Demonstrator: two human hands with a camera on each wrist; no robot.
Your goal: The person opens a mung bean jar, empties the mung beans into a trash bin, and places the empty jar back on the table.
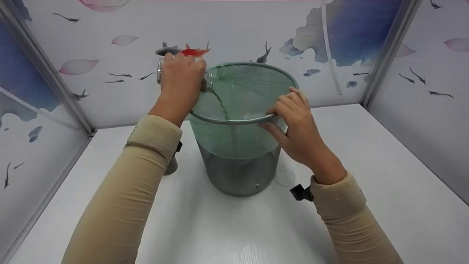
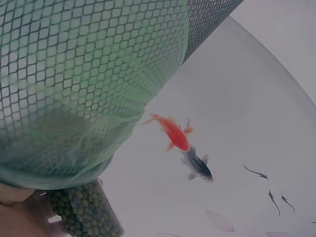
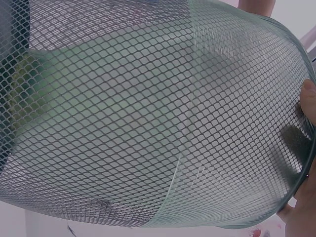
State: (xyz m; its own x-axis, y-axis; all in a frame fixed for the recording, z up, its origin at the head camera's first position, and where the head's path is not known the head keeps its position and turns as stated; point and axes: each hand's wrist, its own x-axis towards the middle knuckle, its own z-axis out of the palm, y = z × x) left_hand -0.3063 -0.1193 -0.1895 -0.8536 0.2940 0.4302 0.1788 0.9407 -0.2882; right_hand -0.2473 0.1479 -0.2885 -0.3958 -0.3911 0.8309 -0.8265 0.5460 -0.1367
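Observation:
My left hand (image 1: 181, 84) grips a clear jar (image 1: 209, 81) tipped sideways, its mouth over the near left part of a wire mesh wastebasket (image 1: 240, 179). A thin stream of green beans (image 1: 222, 104) falls from the mouth into the basket. Many beans still show inside the jar (image 2: 86, 210) in the left wrist view. A pale green plastic bag (image 1: 238, 141) lines the basket and folds over its rim. My right hand (image 1: 298, 128) pinches the rim at the near right, thumb outside and fingers over the top. The basket stands upright on the white table.
A small dark grey object (image 1: 171, 167) stands left of the basket, partly behind my left sleeve. Something clear and round (image 1: 285, 176) lies at the basket's right foot. Printed panels with fish and petals (image 1: 124, 40) wall the table (image 1: 234, 227) at back and sides.

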